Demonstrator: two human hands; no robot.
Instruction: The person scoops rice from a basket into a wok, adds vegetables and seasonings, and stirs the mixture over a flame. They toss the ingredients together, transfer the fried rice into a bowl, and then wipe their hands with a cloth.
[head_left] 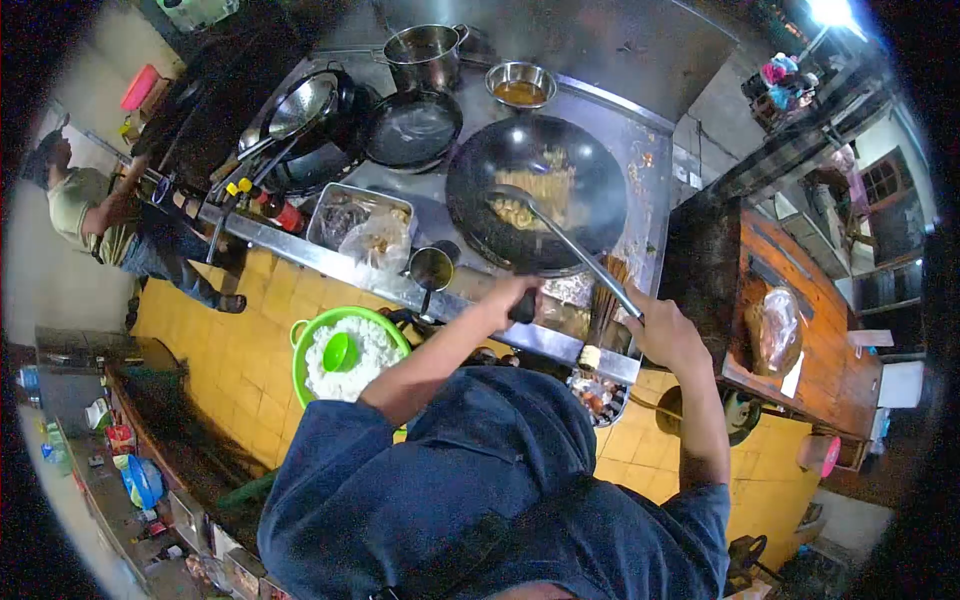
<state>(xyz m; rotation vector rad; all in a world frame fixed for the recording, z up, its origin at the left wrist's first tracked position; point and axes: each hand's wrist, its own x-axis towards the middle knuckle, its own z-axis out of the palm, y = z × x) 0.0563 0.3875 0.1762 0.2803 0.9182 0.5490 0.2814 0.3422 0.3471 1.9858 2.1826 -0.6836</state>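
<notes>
A large dark wok (600, 170) sits on the metal stove, with noodle-like food (550, 185) inside. My left hand (512, 300) is closed around the wok's black handle at its near edge. My right hand (668, 330) grips the long metal handle of a ladle (575, 245), whose bowl rests in the food at the wok's left part. Just left of my right hand, a bamboo brush (607, 305) lies across the stove's front edge. A small pot with a handle (431, 268) stands left of the wok.
Behind are a steel bowl of brown liquid (520, 93), a tall pot (423, 62) and a black pan (412, 130). A tray of bagged food (330, 215) sits left. A green tub of rice (300, 365) stands below. Another person (100, 215) stands far left.
</notes>
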